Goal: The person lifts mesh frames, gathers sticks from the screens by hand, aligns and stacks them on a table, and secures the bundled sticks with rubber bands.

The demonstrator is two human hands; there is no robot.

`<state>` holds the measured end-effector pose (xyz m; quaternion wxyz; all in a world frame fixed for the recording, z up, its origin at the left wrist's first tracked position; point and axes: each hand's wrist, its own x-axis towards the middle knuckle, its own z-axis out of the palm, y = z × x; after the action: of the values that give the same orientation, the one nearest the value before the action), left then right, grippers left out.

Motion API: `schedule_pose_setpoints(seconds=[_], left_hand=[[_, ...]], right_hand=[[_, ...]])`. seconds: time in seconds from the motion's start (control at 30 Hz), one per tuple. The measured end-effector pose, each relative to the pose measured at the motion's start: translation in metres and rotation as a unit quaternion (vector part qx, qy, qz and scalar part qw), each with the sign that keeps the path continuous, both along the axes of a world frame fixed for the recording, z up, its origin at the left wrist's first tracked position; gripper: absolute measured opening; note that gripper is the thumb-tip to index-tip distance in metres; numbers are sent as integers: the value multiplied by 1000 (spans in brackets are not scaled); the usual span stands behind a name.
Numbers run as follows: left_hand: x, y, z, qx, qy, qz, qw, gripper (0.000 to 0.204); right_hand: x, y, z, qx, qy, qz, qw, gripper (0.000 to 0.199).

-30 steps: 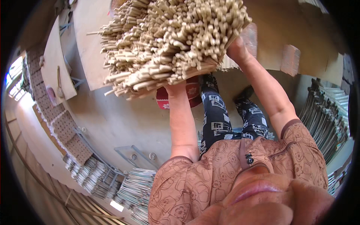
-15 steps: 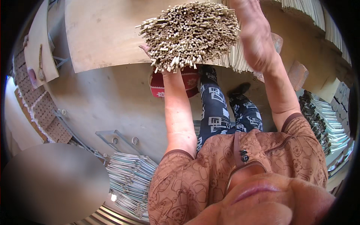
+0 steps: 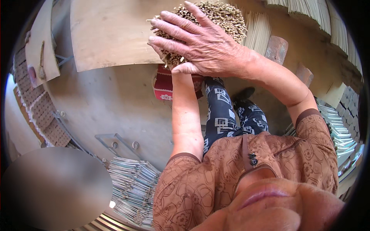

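Observation:
A thick bundle of thin pale sticks (image 3: 229, 21) is held end-up at the top of the view, its cut ends facing me. My left hand (image 3: 155, 49) grips it at the left side; most of that hand is hidden beneath the bundle and my other hand. Across the near part of the stick ends lies my right hand (image 3: 210, 50), palm down, fingers spread. Its thumb reaches over my left wrist. More pale sticks (image 3: 257, 32) lie side by side just right of the bundle.
Beneath the bundle is a tan board (image 3: 111, 42). Reddish bricks (image 3: 276, 50) lie at its right, and rows of pale sticks (image 3: 308, 13) line the far right. A red patterned seat (image 3: 163, 86) is near my legs. Stacked metal racks (image 3: 133, 188) fill the lower left.
My right hand has come down from the right and moved left onto the stick ends, covering much of the bundle. My left hand still holds the bundle in nearly the same place.

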<state>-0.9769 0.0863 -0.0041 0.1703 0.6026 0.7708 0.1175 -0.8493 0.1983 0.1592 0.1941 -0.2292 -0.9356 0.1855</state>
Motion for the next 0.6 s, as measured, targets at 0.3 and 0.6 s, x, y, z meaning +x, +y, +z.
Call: schedule_pose_setpoints(seconds=[0.3,0.6], left_hand=[[-4,-18,20,-16,53,-26,998,55],[6,-43,26,-68,79,-55,993,52]], right_hand=[[-22,-7,-8,2,-27,25,999,77],[-5,8,17,-22,31,-3,999,77]])
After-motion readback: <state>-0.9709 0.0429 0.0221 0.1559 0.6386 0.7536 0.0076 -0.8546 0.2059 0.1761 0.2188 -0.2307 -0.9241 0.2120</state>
